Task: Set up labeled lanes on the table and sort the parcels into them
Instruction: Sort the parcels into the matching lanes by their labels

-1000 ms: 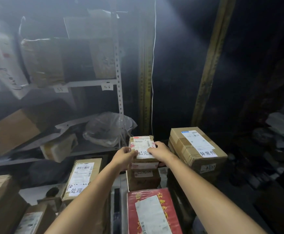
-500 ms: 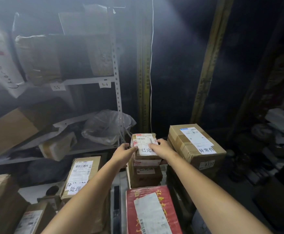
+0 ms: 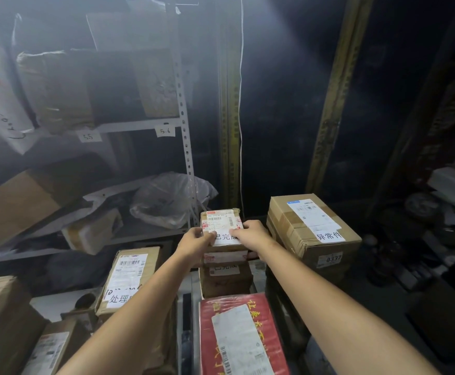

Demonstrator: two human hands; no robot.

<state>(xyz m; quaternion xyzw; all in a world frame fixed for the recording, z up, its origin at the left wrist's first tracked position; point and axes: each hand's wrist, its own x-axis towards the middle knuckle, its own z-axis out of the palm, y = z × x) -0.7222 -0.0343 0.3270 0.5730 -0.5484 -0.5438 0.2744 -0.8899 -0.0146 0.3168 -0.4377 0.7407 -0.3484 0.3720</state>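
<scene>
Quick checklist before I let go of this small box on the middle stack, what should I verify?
1. Grip: left hand and right hand hold the small box by its sides: ok.
2. Small box fully seated on the stack: cannot tell.
3. Its white slip matches the slip lower on the stack: looks the same, ok.
4. Apart from the big box on the right: ok.

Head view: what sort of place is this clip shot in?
Most likely a courier parcel storeroom or pickup point. A metal rack with numbered shelf tags holds packages, cardboard parcels carry barcoded shipping labels, like the large box, and the left hand and right hand grip a small labelled parcel.
</scene>
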